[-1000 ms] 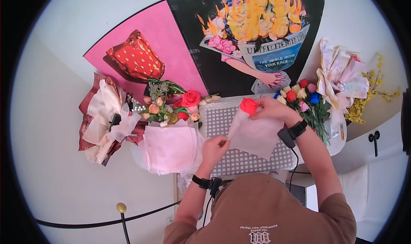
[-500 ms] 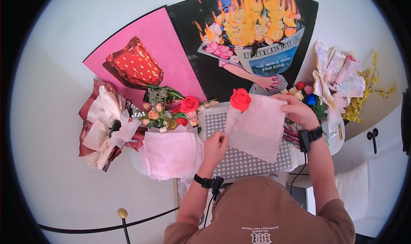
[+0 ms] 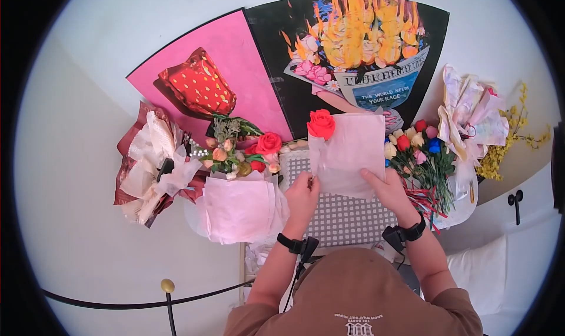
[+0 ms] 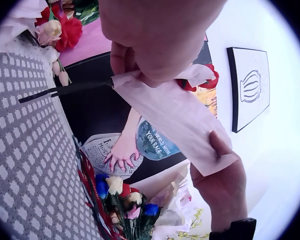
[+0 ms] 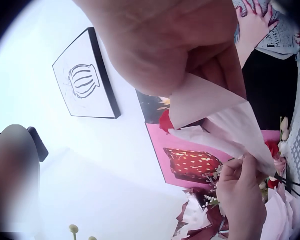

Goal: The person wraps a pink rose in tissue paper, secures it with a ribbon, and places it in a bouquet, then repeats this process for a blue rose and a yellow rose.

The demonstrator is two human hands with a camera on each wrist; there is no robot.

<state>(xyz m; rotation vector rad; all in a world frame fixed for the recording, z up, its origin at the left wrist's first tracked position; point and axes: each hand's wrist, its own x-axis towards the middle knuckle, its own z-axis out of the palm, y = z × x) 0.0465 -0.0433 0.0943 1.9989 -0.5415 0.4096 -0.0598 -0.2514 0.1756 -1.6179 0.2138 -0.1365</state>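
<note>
A red rose (image 3: 321, 124) stands at the upper left corner of a pale pink sheet of wrapping paper (image 3: 350, 153), held up over the table. My left hand (image 3: 302, 196) pinches the paper and the stem low on the left side. Dark stem ends (image 4: 65, 91) stick out below that grip in the left wrist view. My right hand (image 3: 388, 192) holds the paper's right edge, thumb on the near face and fingers behind. In the right wrist view the paper (image 5: 210, 102) bends between both hands, and part of the rose (image 5: 165, 120) shows past it.
A stack of pink paper sheets (image 3: 238, 212) lies left on the checkered cloth table (image 3: 341, 221). Behind it are mixed flowers (image 3: 268, 144) and a wrapped bouquet (image 3: 156, 165). On the right lie loose roses (image 3: 415, 141) near another wrapped bouquet (image 3: 471, 118). Painted panels (image 3: 353, 59) lean behind.
My right hand has left the rose, moved to the paper's right edge and then come down along it. The paper has opened out and risen, with the rose moving up and left.
</note>
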